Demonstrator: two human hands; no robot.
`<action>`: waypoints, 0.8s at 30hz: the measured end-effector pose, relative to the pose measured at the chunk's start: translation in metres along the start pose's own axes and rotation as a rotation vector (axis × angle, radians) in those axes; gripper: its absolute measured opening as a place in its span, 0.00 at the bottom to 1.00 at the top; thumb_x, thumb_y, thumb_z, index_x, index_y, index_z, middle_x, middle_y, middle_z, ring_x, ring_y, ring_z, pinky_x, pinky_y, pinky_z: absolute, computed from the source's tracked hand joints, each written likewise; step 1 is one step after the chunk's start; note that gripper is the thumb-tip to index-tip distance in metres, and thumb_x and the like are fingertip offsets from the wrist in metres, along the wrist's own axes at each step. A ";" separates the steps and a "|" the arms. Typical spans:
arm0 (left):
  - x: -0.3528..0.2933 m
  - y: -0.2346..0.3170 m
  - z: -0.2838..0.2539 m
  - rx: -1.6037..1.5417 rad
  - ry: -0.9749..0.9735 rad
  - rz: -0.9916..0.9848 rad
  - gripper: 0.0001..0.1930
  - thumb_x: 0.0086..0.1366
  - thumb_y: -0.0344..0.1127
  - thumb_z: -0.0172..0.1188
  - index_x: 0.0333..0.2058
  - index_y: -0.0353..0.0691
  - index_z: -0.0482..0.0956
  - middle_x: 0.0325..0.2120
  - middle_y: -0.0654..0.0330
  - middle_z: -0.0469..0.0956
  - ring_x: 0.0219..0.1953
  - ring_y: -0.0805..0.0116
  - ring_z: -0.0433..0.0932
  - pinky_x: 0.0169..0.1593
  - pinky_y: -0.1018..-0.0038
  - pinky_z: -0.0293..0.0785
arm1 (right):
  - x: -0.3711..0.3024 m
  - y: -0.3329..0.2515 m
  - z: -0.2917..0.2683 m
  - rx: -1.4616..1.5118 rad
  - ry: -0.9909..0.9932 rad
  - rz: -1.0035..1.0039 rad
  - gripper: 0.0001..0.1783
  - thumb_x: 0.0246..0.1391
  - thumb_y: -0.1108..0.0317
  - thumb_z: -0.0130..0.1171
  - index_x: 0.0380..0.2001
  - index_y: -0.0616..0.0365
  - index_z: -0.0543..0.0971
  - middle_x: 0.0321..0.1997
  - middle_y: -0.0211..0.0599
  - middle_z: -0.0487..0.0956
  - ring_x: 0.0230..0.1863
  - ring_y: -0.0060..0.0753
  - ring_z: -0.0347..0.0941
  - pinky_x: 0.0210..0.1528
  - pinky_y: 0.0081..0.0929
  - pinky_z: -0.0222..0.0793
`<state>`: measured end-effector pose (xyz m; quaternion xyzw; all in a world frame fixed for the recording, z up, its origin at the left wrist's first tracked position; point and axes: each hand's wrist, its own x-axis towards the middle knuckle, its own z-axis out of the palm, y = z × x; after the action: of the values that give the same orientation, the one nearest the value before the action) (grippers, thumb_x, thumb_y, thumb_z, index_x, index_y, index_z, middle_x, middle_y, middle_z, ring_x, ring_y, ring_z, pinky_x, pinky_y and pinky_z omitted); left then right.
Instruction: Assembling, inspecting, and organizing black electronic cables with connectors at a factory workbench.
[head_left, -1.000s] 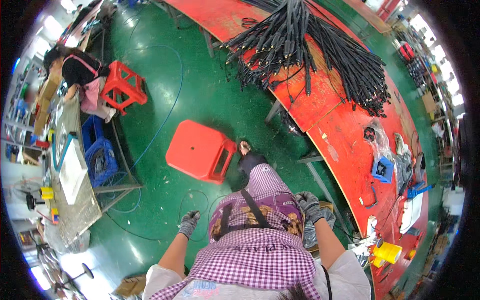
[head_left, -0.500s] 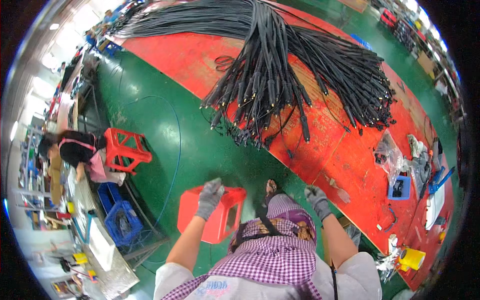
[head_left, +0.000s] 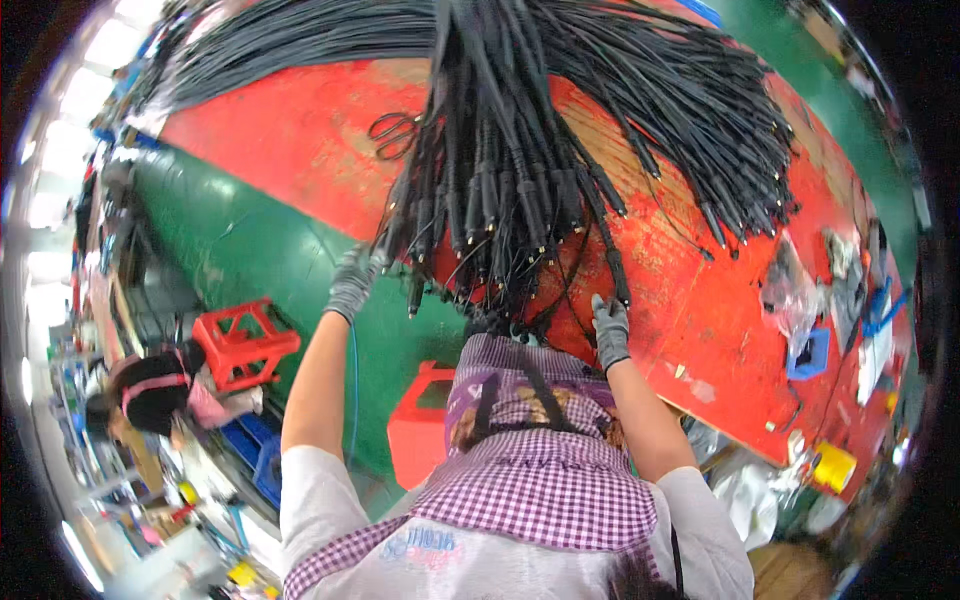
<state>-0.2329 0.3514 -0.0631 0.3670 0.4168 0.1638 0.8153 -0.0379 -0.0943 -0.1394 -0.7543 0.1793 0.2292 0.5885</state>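
Observation:
A thick bundle of black cables (head_left: 500,190) with long connector ends hangs toward me over the near edge of the red table (head_left: 290,125). My left hand (head_left: 352,283), in a grey knit glove, is at the bundle's left side, fingers stretched toward the outermost cable ends; whether they touch is unclear. My right hand (head_left: 610,330), also gloved, is just below a connector end on the bundle's right side, with thumb and fingers apart. Neither hand visibly grips a cable. A second fan of black cables (head_left: 700,140) lies farther right on the table.
A red stool (head_left: 418,430) stands by my left side, and another red stool (head_left: 245,342) is farther left beside a seated person (head_left: 155,390). On the table's right are a blue bin (head_left: 808,355), clear plastic bags (head_left: 788,285) and a yellow roll (head_left: 832,466).
I have moved closer to the table. Both hands have gone forward from beside my waist to either side of the hanging cable ends, and their closed fingers have loosened.

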 end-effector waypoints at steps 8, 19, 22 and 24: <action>0.131 0.007 0.046 1.426 -0.127 0.074 0.24 0.58 0.52 0.47 0.42 0.36 0.70 0.36 0.55 0.72 0.40 0.65 0.70 0.42 0.71 0.65 | -0.032 -0.040 0.070 -0.148 -0.013 -0.113 0.15 0.44 0.64 0.57 0.36 0.56 0.69 0.31 0.26 0.71 0.29 0.21 0.64 0.32 0.22 0.63; 0.119 -0.058 0.085 0.481 -0.497 -0.501 0.29 0.54 0.56 0.51 0.47 0.40 0.68 0.40 0.64 0.72 0.37 0.70 0.71 0.40 0.74 0.69 | -0.020 -0.049 0.114 -0.260 -0.205 0.088 0.28 0.44 0.55 0.58 0.46 0.61 0.68 0.42 0.33 0.73 0.43 0.27 0.65 0.46 0.25 0.61; 0.111 -0.052 0.092 0.907 -0.537 -0.287 0.29 0.55 0.53 0.53 0.48 0.38 0.65 0.38 0.66 0.71 0.34 0.70 0.69 0.39 0.73 0.67 | -0.033 -0.075 0.127 -0.106 -0.272 -0.034 0.31 0.43 0.51 0.57 0.47 0.59 0.67 0.44 0.34 0.72 0.46 0.29 0.64 0.49 0.28 0.60; 0.126 -0.077 0.053 0.843 -0.534 -0.305 0.29 0.54 0.53 0.53 0.49 0.39 0.64 0.39 0.65 0.70 0.36 0.69 0.69 0.40 0.72 0.67 | -0.027 -0.062 0.134 0.082 -0.315 -0.179 0.33 0.44 0.48 0.55 0.48 0.58 0.66 0.45 0.35 0.71 0.45 0.29 0.64 0.49 0.29 0.60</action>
<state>-0.1175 0.3472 -0.1699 0.6274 0.2730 -0.2383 0.6892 -0.0451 0.0509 -0.1016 -0.6974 0.0263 0.2839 0.6575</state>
